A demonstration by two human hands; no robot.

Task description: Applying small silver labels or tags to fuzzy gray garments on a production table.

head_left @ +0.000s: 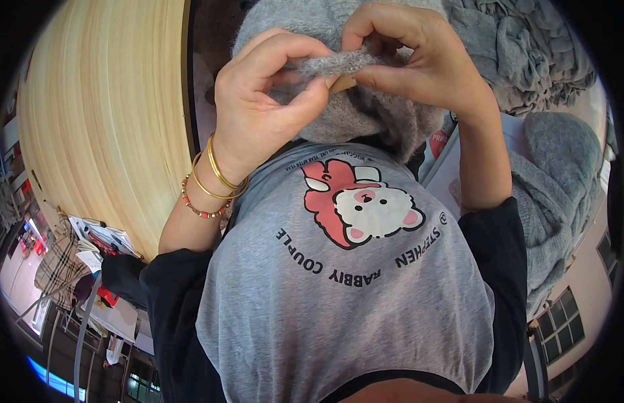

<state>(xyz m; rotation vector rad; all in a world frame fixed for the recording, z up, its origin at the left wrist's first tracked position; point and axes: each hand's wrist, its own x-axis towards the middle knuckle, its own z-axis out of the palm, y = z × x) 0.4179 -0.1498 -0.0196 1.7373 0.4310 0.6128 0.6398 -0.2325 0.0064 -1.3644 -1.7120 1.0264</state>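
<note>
A: Grip? 
B: Left hand (268, 101) and right hand (409, 57) fingertips pinched closed on a fold of fuzzy grey knitted garment (339, 64), held above the lap.

A: Progress? 
B: Judged mid-handling; more grey knitwear (527, 47) piled at the worktop's (453, 178) far edge.

One head camera looks steeply down the person's chest, very close; both hands work at twelve o'clock (no second view shares the scene).

A garment workshop or clothing workroom, it seems: heaps of grey knitwear (527, 47) cover a worktable (460, 174) beside a pale wooden tabletop (104, 121).
</note>
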